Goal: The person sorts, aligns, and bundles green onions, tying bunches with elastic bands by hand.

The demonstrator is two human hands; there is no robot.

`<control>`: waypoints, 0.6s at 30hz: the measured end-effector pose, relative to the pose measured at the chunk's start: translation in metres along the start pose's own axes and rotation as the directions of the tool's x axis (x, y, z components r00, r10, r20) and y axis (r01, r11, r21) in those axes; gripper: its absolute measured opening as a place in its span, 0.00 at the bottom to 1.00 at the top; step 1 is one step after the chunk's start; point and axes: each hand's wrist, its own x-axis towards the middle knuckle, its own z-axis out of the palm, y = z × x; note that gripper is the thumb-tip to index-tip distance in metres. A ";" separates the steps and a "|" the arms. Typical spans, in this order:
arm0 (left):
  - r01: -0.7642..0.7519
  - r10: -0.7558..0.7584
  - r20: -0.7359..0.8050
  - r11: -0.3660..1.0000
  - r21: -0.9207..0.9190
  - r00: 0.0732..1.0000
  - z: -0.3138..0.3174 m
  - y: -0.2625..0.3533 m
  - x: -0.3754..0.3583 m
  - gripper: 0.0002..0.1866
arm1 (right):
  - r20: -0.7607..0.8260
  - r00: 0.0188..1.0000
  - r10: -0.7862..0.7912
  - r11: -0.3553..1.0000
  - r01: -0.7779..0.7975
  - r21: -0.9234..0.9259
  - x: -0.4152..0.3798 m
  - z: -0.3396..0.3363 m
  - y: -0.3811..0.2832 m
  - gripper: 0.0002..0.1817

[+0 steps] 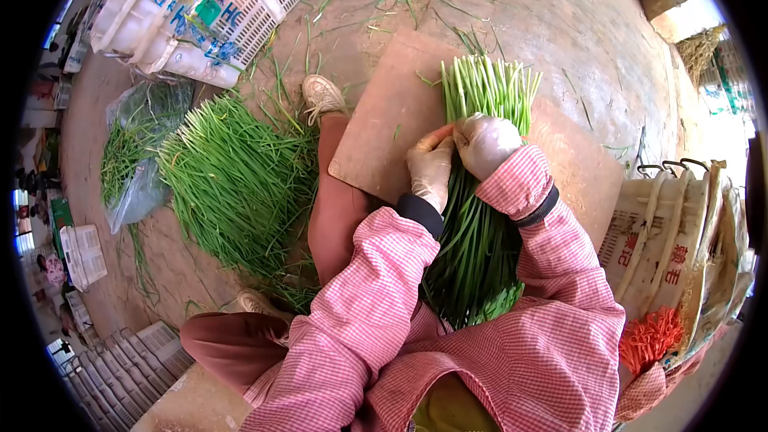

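A thick bundle of chives (472, 248) lies on a brown board (376, 144) in front of me, its pale cut ends pointing away and its dark leaves toward my lap. My left hand (430, 166), in a whitish glove, is closed at the bundle's left side, with orange showing at its fingers. My right hand (486, 146), also gloved, is closed on top of the stems, its fingertips meeting the left ones. What the fingertips pinch is hidden. A small orange-red strip (525, 142) shows beside the right hand at the bundle's edge.
A large heap of loose chives (236, 184) lies on the floor to the left, by a clear plastic bag (136, 200). White crates (232, 16) stand at the upper left. At right, a white basket (660, 232) has red ties (652, 340) beside it.
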 end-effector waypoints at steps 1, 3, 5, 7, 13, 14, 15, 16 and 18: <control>0.000 0.000 0.001 1.000 0.002 1.000 -0.001 0.004 -0.001 0.10 | -0.007 1.000 -0.007 1.000 0.007 0.026 0.000 0.001 0.000 0.07; 0.143 -0.121 0.122 0.971 -0.192 0.985 -0.006 0.010 -0.002 0.11 | -0.016 1.000 -0.023 0.999 0.024 0.032 -0.002 0.003 0.001 0.06; 0.185 -0.161 0.132 0.963 -0.194 0.978 -0.008 0.010 0.001 0.11 | -0.027 0.999 -0.036 0.999 0.036 0.034 -0.002 0.002 0.001 0.06; 0.225 -0.199 0.145 0.955 -0.194 0.969 -0.008 0.013 0.005 0.11 | 0.035 0.999 0.013 1.000 -0.012 -0.005 -0.001 0.001 0.001 0.08; 0.462 -0.455 0.085 0.879 -0.121 0.887 -0.008 0.024 0.014 0.10 | -0.039 0.998 -0.050 0.999 0.049 -0.014 -0.005 0.003 0.006 0.07; 0.462 -0.455 0.083 0.878 -0.124 0.887 -0.009 0.025 0.016 0.10 | -0.033 0.998 -0.053 0.999 0.053 -0.010 -0.006 0.003 0.006 0.07; 0.483 -0.474 0.094 0.864 -0.144 0.875 -0.010 0.025 0.017 0.10 | -0.028 0.998 -0.057 0.998 0.057 -0.005 -0.007 0.002 0.005 0.07; 0.503 -0.492 0.106 0.849 -0.164 0.864 -0.011 0.026 0.018 0.11 | -0.027 0.998 -0.060 0.998 0.060 -0.006 -0.007 0.003 0.005 0.07; 0.492 -0.477 0.124 0.855 -0.166 0.870 -0.012 0.024 0.019 0.12 | -0.059 0.996 -0.064 0.998 0.063 -0.022 -0.009 0.004 0.005 0.07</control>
